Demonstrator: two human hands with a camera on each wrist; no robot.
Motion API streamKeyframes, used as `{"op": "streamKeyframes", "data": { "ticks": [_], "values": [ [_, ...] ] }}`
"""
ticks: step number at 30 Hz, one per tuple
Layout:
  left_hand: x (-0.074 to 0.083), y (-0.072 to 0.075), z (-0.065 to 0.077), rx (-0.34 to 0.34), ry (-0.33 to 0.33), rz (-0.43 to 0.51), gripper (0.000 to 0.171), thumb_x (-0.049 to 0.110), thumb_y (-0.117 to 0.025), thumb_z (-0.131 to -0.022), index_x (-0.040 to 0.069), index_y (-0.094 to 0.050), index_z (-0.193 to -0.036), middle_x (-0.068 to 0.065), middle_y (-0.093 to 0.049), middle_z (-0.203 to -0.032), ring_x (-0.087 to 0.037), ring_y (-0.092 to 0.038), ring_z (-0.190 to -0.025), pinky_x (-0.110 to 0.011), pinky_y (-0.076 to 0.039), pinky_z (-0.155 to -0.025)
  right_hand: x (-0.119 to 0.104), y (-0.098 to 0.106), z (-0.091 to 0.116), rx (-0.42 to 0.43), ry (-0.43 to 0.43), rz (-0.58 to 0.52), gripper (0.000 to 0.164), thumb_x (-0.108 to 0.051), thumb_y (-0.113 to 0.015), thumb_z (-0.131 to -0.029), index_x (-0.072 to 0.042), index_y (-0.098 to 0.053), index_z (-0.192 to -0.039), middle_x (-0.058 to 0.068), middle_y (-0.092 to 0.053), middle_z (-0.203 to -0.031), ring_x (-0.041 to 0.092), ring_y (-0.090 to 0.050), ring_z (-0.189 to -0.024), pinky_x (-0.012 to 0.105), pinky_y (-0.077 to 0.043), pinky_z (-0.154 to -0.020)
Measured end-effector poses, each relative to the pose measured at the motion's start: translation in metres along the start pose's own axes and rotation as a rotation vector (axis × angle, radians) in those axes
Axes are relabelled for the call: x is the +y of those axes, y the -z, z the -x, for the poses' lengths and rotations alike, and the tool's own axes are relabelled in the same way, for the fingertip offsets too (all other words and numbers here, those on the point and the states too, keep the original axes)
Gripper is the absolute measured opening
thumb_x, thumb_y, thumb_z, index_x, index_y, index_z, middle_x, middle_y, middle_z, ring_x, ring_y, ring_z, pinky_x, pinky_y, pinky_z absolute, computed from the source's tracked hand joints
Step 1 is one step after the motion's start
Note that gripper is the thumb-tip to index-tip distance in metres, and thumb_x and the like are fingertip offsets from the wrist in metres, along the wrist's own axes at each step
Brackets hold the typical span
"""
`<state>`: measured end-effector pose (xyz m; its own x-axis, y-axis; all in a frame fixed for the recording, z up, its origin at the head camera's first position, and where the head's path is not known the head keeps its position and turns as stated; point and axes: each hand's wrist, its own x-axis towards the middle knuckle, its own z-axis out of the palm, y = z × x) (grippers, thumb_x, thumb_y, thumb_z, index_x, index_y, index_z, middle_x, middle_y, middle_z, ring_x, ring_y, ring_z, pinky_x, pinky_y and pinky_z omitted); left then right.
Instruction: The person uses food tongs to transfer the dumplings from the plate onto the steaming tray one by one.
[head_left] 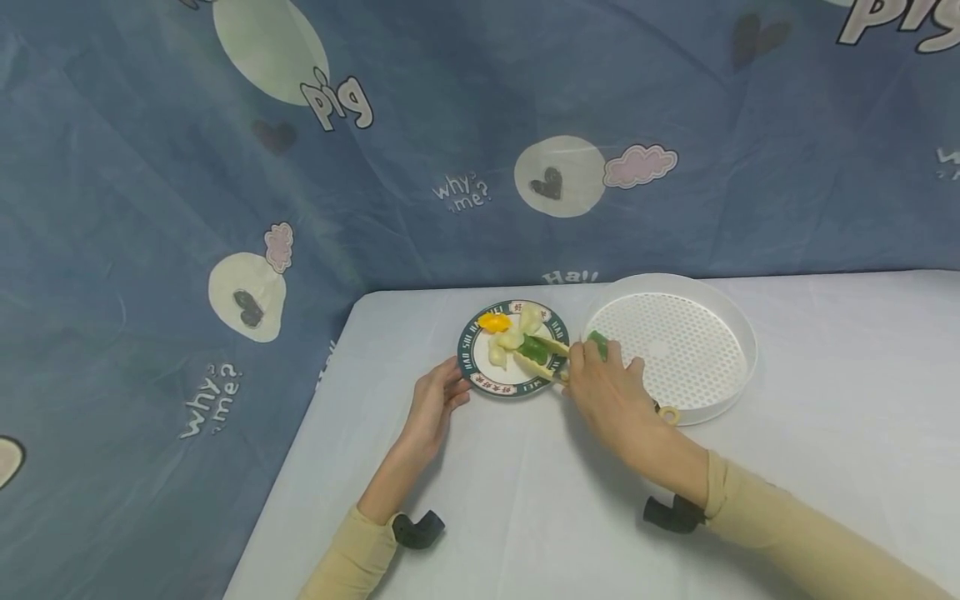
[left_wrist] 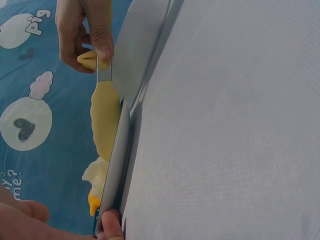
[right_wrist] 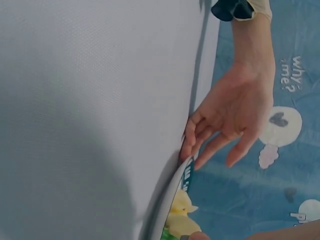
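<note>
While the right hand [head_left: 609, 392] grips them firmly, tongs [head_left: 534, 367]: long axis leftward over the plate [head_left: 493, 384].
Green piece [head_left: 533, 349]: between tong tips, plate's right half, nearer right hand.
Left hand [head_left: 433, 406]: fingers loosely extended, touching plate's left rim.

White table [head_left: 540, 517] carries a plate [head_left: 467, 360] and a tray [head_left: 675, 350], both toward the far edge: plate, dark-green rim, sits nearer the far left corner; tray, round, white, perforated floor, stands just right of it, larger, its far rim overlapping the far edge in the head view.
</note>
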<state>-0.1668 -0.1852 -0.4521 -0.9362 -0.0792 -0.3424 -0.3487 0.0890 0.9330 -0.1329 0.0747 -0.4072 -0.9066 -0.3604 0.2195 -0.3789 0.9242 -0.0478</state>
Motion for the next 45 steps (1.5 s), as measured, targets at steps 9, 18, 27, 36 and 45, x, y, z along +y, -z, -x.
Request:
{"op": "streamKeyframes", "data": {
  "ticks": [9, 18, 27, 36, 45],
  "values": [
    [-0.001, -0.001, -0.001, -0.003, -0.005, -0.004, 0.065, 0.037, -0.039, -0.113, -0.002, -0.034, -0.165, -0.022, -0.047, -0.154, -0.023, -0.057, -0.128, -0.040, -0.050, -0.124, 0.002, 0.001, 0.001, -0.016, -0.017, -0.033, 0.044, -0.031, -0.074, -0.102, 0.007, -0.056, -0.115, 0.019, -0.061, -0.101, 0.036, -0.058, -0.090, 0.054, -0.059, -0.066],
    [-0.001, -0.001, 0.000, -0.007, -0.013, -0.003, 0.061, 0.035, -0.038, -0.114, -0.002, -0.038, -0.163, -0.021, -0.050, -0.152, -0.021, -0.059, -0.124, -0.036, -0.053, -0.119, 0.006, 0.011, 0.007, 0.003, -0.020, -0.071, 0.041, -0.030, -0.072, -0.103, 0.007, -0.056, -0.113, 0.016, -0.058, -0.097, 0.031, -0.051, -0.083, 0.044, -0.048, -0.058],
    [-0.001, -0.002, 0.000, -0.017, -0.028, -0.015, 0.062, 0.035, -0.037, -0.114, -0.003, -0.036, -0.164, -0.021, -0.049, -0.151, -0.022, -0.058, -0.126, -0.039, -0.052, -0.121, 0.011, 0.023, 0.016, 0.033, -0.026, -0.066, 0.040, -0.029, -0.070, -0.104, 0.006, -0.055, -0.118, 0.014, -0.055, -0.093, 0.029, -0.046, -0.080, 0.036, -0.038, -0.057],
    [-0.001, 0.000, 0.000, -0.006, -0.035, -0.012, 0.061, 0.034, -0.039, -0.114, -0.003, -0.039, -0.162, -0.020, -0.051, -0.149, -0.019, -0.058, -0.123, -0.036, -0.054, -0.118, 0.031, 0.038, 0.019, 0.040, -0.092, -0.087, 0.040, -0.029, -0.074, -0.102, 0.003, -0.051, -0.104, 0.013, -0.050, -0.084, 0.030, -0.043, -0.075, 0.039, -0.035, -0.054],
    [-0.002, 0.000, 0.001, -0.011, -0.046, -0.021, 0.060, 0.033, -0.039, -0.114, -0.002, -0.039, -0.163, -0.020, -0.052, -0.149, -0.021, -0.058, -0.125, -0.037, -0.053, -0.119, 0.059, 0.042, 0.023, 0.030, -0.155, -0.131, 0.042, -0.027, -0.074, -0.103, 0.006, -0.048, -0.100, 0.017, -0.048, -0.084, 0.035, -0.042, -0.074, 0.043, -0.034, -0.053]
  ]
}}
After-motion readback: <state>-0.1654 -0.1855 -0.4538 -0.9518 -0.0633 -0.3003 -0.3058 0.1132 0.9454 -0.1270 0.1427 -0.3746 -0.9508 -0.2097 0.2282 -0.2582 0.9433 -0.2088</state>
